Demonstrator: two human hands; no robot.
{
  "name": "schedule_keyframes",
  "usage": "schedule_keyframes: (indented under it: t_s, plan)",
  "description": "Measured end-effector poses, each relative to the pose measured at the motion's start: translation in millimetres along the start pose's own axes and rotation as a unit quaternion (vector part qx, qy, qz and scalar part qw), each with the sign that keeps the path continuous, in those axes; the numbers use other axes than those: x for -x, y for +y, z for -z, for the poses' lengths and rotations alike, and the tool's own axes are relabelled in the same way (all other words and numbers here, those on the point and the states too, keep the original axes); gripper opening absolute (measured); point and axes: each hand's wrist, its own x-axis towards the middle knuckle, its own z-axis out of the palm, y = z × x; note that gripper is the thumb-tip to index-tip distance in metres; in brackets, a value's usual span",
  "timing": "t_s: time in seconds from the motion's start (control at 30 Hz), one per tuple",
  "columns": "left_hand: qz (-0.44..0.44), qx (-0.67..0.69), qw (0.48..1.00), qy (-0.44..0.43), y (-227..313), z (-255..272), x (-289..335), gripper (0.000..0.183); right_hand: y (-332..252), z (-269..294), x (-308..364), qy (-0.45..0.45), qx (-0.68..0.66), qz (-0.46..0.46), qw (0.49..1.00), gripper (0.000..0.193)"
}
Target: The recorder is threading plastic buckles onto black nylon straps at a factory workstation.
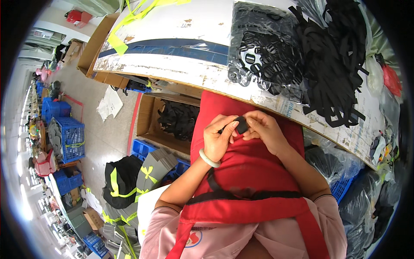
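Above the red cloth apron [254, 168], the left hand [218, 136] and the right hand [266, 131] hold a small, flat, black piece [243, 125] in a narrow pinch; the hands hide its ends, and its full shape cannot be made out. Left of the apron, which partly covers it, stands an open brown cardboard box [145, 115] of tangled black pieces [177, 121]. Beyond the apron, a clear plastic bag [238, 26] veils black plastic buckles [278, 62] on the worn white tabletop [198, 21].

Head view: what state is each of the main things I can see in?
Left hand: pinching
Right hand: pinching
Small black piece: held between both hands
Clear plastic bag: lying down, full of black buckles
Cardboard box: open, black items inside
Black straps: loosely heaped
Red apron: worn
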Motion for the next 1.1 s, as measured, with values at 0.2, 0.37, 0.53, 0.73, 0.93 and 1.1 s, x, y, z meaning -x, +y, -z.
schedule_keyframes:
  t_s: [0.2, 0.37, 0.53, 0.73, 0.93, 1.1]
  plan:
    - [-0.039, -0.081, 0.995, -0.038, 9.0, 6.4, 6.0, 0.014, -9.0, -4.2, -0.8, -0.101, -0.097, -0.095, 0.986, 0.026]
    - [0.010, -0.018, 1.000, 0.005, 7.8, 13.1, 2.8, 0.013, -8.7, -12.2, 3.3, -0.105, 0.047, 0.000, 0.993, 0.043]
    - [0.019, 0.038, 0.999, -0.016, 5.7, 18.7, 4.0, 0.014, -2.6, -12.4, -3.5, -0.102, 0.047, -0.028, 0.993, 0.026]
    - [0.072, 0.070, 0.991, -0.085, 12.5, 35.2, 0.7, 0.013, -3.0, 1.7, -18.7, -0.208, -0.057, -0.119, 0.969, 0.017]
    - [0.167, 0.025, 0.982, -0.086, 52.8, 110.6, 21.2, 0.013, -11.7, -25.7, -45.0, -0.141, 0.073, 0.021, 0.987, 0.016]
    - [0.080, -0.074, 0.972, 0.209, 67.7, 187.2, 44.1, 0.030, -2.8, -16.3, -39.9, -0.155, 0.155, 0.011, 0.976, 0.018]
